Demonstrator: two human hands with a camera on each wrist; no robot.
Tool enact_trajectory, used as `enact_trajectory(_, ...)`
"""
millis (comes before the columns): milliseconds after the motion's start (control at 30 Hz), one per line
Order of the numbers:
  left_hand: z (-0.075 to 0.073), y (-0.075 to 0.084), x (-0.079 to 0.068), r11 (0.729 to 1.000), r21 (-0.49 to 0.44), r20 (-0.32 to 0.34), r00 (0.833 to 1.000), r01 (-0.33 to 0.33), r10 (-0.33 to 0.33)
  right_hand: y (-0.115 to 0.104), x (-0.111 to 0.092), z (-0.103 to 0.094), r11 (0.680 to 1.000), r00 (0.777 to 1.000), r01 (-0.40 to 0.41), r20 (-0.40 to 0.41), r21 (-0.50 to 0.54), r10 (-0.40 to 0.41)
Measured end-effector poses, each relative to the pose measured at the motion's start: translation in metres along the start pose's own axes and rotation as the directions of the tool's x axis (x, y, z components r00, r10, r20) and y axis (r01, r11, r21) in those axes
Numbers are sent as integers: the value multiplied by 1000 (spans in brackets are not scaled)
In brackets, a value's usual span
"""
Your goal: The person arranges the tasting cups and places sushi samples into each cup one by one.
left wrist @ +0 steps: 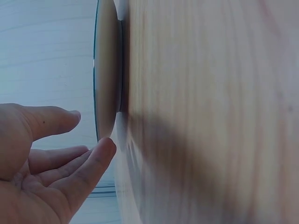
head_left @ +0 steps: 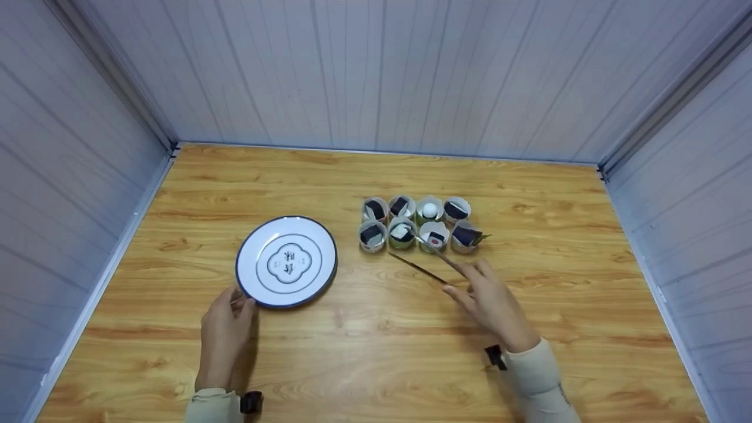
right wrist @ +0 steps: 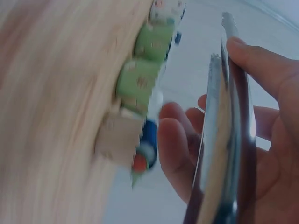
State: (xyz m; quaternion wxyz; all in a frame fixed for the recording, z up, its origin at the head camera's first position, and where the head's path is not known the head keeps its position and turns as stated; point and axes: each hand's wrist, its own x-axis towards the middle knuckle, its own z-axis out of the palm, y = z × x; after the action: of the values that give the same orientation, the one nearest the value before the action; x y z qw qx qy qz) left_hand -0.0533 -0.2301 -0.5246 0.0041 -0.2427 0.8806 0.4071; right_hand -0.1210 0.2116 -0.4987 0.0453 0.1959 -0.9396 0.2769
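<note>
My right hand [head_left: 493,302] holds metal tongs [head_left: 418,268], thumb along one arm and fingers at the other. The tongs' arms are spread, one tip over the front row of small paper cups and one just in front of it. Close to that upper tip, a black-and-white sushi-like piece [head_left: 403,232] sits in a green cup [right wrist: 153,43]. At the left, my left hand [head_left: 226,329] is beside a white plate [head_left: 288,264] with a blue rim; its fingertips are right at the near edge, thumb apart from the fingers in the left wrist view.
Several cups stand in two rows, holding dark-wrapped pieces, a white ball [head_left: 430,210] and a piece with a red centre [head_left: 436,239]. At the right end, a dark piece with a green leaf [head_left: 483,239] sticks out. Pale panel walls [head_left: 376,76] surround the wooden table [head_left: 376,364].
</note>
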Motion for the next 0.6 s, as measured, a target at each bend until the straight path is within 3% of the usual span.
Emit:
enact_trajectory(133, 0, -2, -1, 1000, 13, -11, 1000, -25, 25, -15, 12, 14, 996, 999, 19, 45, 83, -22)
enact_trajectory(233, 1, -2, -1, 999, 23, -13, 999, -39, 39, -27, 22, 24, 994, 995, 63, 75, 83, -70)
enact_trajectory(400, 1, -1, -1, 999, 17, -2, 1000, -31, 31, -51, 39, 45, 980, 976, 189, 124, -54, -181)
enact_trajectory(600, 1, 0, -1, 1000, 11, 26, 1000, -3, 3, -82, 59, 69, 950, 948, 221, 279, -222, -155)
